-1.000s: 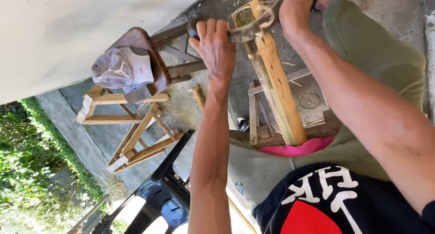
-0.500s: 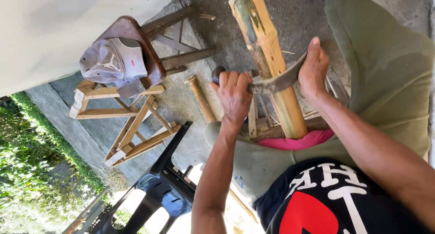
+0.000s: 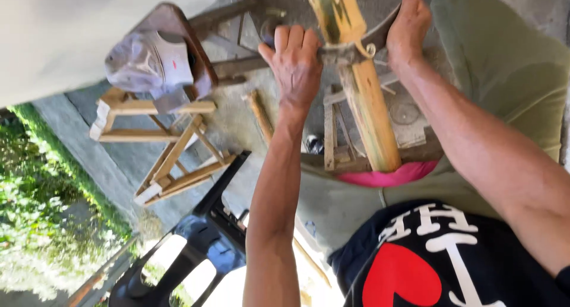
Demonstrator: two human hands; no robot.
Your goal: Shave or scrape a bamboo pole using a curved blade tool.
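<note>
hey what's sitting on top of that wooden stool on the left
A grey cap lies on the brown seat of the wooden stool. The cap hides the seat beneath it.

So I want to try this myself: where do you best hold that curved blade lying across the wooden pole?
Probably by its two end handles, one in each hand, coming from either side of the wooden pole. The curved blade arcs across the pole, so its ends stick out clear, where the left hand and right hand grip it.
</note>
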